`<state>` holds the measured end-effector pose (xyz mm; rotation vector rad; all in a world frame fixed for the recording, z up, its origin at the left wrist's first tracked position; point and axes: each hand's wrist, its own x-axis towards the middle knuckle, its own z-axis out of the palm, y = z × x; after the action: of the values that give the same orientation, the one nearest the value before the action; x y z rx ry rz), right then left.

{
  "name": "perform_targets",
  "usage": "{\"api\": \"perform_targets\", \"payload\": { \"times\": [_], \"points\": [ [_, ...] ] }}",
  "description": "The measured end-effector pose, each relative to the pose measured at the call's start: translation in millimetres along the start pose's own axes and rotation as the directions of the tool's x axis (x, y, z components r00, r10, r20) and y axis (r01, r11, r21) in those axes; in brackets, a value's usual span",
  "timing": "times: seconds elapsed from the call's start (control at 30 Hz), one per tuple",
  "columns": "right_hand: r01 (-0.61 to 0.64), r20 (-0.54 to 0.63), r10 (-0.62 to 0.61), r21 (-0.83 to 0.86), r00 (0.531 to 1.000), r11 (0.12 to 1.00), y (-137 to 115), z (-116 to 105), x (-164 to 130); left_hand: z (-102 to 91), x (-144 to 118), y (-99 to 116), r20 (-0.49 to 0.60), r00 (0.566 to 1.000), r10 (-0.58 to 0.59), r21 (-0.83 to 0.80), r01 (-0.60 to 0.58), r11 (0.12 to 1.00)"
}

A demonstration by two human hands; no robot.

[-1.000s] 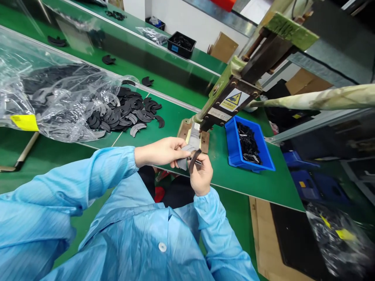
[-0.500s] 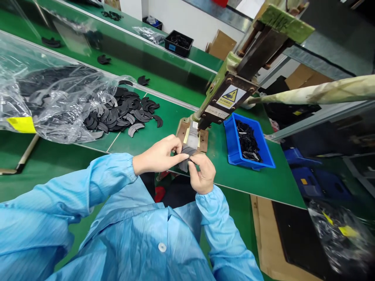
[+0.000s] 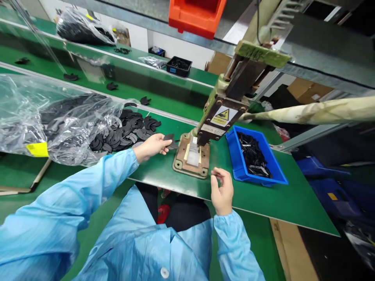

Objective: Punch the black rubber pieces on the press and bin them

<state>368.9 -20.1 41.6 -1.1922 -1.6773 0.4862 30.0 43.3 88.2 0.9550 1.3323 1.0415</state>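
Observation:
My left hand (image 3: 154, 146) is closed, pinching a black curved plastic piece (image 3: 170, 141) between thumb and fingers. It holds the piece over the green table, just left of the base plate (image 3: 178, 163) of a hand press (image 3: 215, 113). A thin dark tip sticks out from the piece's right end. My right hand (image 3: 222, 191) is at the table's front edge, right of the press base. Its fingers are loosely bent and a little apart, with nothing visible in them. A blue bin (image 3: 278, 166) of small black parts stands right of that hand.
Left of my left hand lies a pile of black curved pieces (image 3: 129, 130), spilling from a clear plastic bag (image 3: 67, 125). The press's long wrapped lever (image 3: 316, 107) reaches across to the right. An orange bin (image 3: 196, 17) is overhead. Behind runs a green conveyor belt (image 3: 129, 93) with scattered pieces.
My hands have come apart from in front of the press. The left has moved left with the black curved piece; the right has moved right towards the blue bin. The camera view has shifted.

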Motion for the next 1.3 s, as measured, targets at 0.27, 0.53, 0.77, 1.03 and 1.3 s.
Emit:
{"api": "perform_targets", "payload": {
  "times": [0.27,0.53,0.77,1.03,1.3],
  "points": [
    [-0.136,-0.059,0.135,-0.019,0.989,0.991,33.0,-1.5,-9.7,19.8,164.2,51.6,-0.236,0.972,0.006,0.092,0.016,0.996],
    [-0.148,-0.038,0.146,-0.031,0.988,0.989,32.9,-6.0,-13.1,-12.5,155.7,36.7,-0.289,0.935,0.207,0.387,-0.084,0.918],
    [-0.129,0.022,0.129,0.006,0.991,0.992,26.8,-6.8,-8.8,-69.2,-37.2,-52.6,0.095,0.749,0.656,0.925,-0.311,0.22],
    [-0.101,0.065,0.102,-0.018,0.993,0.995,26.0,-2.7,-3.8,-73.1,-104.8,-101.3,-0.077,0.815,0.574,0.976,-0.056,0.21],
    [-0.044,0.051,0.047,-0.059,0.998,0.997,13.6,-31.7,-3.2,-61.4,-72.5,-88.4,0.038,0.818,0.575,0.955,-0.198,0.219]
  ]
}}
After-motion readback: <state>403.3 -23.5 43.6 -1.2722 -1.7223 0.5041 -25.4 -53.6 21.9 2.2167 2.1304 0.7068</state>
